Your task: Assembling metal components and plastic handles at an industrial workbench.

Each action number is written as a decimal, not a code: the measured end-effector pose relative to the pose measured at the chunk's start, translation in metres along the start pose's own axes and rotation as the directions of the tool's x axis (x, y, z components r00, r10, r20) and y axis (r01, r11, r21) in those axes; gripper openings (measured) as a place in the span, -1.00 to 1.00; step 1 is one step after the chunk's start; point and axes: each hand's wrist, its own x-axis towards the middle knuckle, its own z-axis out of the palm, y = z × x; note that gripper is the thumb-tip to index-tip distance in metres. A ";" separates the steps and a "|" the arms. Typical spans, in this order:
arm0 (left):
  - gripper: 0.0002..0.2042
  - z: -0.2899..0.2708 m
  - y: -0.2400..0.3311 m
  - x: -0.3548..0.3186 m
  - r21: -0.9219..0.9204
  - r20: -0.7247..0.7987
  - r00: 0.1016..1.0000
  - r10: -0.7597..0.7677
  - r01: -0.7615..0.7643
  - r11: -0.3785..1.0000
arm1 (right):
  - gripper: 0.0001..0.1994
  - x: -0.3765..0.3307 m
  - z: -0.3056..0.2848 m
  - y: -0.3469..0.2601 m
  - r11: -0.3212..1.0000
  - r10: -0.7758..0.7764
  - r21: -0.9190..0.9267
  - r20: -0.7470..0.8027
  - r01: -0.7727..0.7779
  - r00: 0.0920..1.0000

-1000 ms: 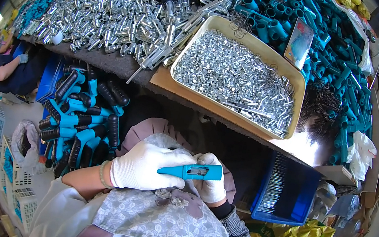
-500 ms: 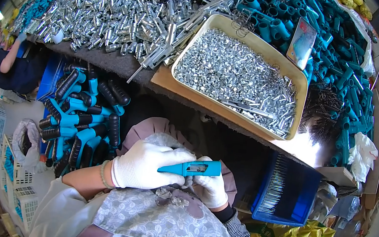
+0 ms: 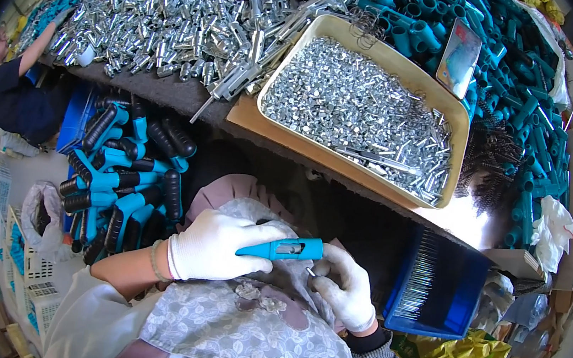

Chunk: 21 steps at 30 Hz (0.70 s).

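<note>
In my gloved left hand (image 3: 212, 247) is a teal tubular plastic housing (image 3: 298, 249), lying sideways over my lap with its open end to the right. Metal shows through the cut-out window in its side. My gloved right hand (image 3: 347, 292) is just right of and below that open end, apart from the left hand. Between its thumb and fingertips it pinches a small metal pin (image 3: 311, 272); the pin's other end is hidden by the fingers.
Ahead on the bench stands a cream tray (image 3: 268, 98) of small metal parts. Metal cylinders (image 3: 170, 21) heap at left, teal housings (image 3: 531, 109) at right. Below are black-and-teal handles (image 3: 122, 180) at left and a blue bin (image 3: 441, 320) of rods at right. Another person (image 3: 21, 100) works far left.
My right hand has moved right and down off the housing, and a small pin now shows in its fingers. The housing has shifted slightly left. The other person's arm reaches farther over the bench.
</note>
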 end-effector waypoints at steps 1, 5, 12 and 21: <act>-0.55 0.001 -0.002 0.000 0.028 0.019 1.000 -0.013 0.012 1.000 | -0.46 0.001 -0.002 -0.001 0.998 0.051 0.036 0.019 -0.052 0.999; -0.54 0.010 -0.011 -0.005 0.042 0.046 0.998 -0.043 0.041 0.998 | -0.47 0.004 -0.002 -0.008 0.988 0.136 0.064 0.053 -0.140 0.989; -0.57 0.028 -0.034 0.000 -0.009 0.165 0.984 -0.067 0.070 0.998 | -0.48 0.012 -0.011 0.015 0.883 0.341 0.267 0.199 -0.386 0.919; -0.62 0.062 -0.074 0.011 -0.058 0.337 0.933 -0.130 0.158 0.986 | -0.50 0.018 -0.012 0.057 0.719 0.436 0.525 0.171 -0.456 0.884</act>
